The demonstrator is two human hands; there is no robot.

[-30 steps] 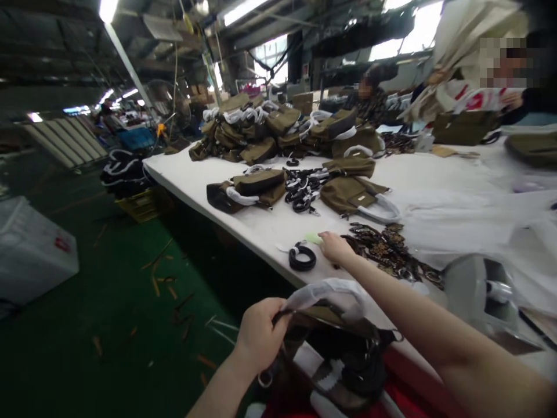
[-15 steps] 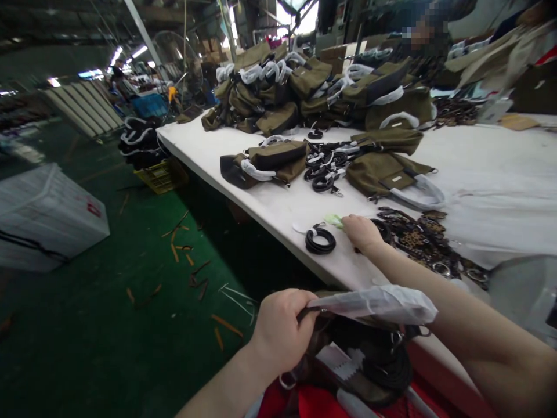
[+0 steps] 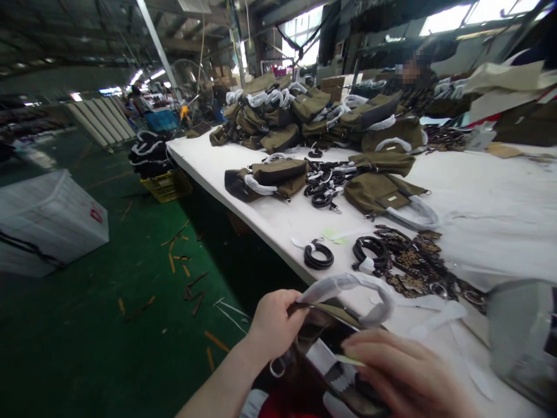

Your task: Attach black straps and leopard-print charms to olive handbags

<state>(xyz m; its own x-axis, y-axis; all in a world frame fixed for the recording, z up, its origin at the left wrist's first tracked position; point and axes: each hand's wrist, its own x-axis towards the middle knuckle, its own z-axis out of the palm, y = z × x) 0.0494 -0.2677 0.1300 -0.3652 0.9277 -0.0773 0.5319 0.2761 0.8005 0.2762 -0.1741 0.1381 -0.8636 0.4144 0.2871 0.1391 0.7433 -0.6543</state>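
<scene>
My left hand [image 3: 276,322] pinches the rim of an open handbag [image 3: 343,315] at the table's near edge. Its handle [image 3: 378,299], wrapped in white, arches above the opening. Between the fingertips of my right hand [image 3: 404,366], slightly blurred, is a light green slip of paper [image 3: 349,360], held over the bag's mouth. Inside the bag a white tag [image 3: 321,355] shows; the lower part is hidden by my hands. On the table just beyond lie a coiled black strap [image 3: 318,256], a second black coil [image 3: 369,253] and more pale green paper [image 3: 335,235].
Olive handbags [image 3: 278,136] are heaped at the far end of the white table [image 3: 278,215]. Leopard-patterned pieces [image 3: 413,252] lie to the right, near a grey object [image 3: 522,331]. A white bin [image 3: 52,220] and a yellow crate [image 3: 167,186] stand on the floor at left.
My right hand has come back from the table to the bag's opening with a green slip. The wrapped handle now stands up in an arch. My left hand keeps its hold.
</scene>
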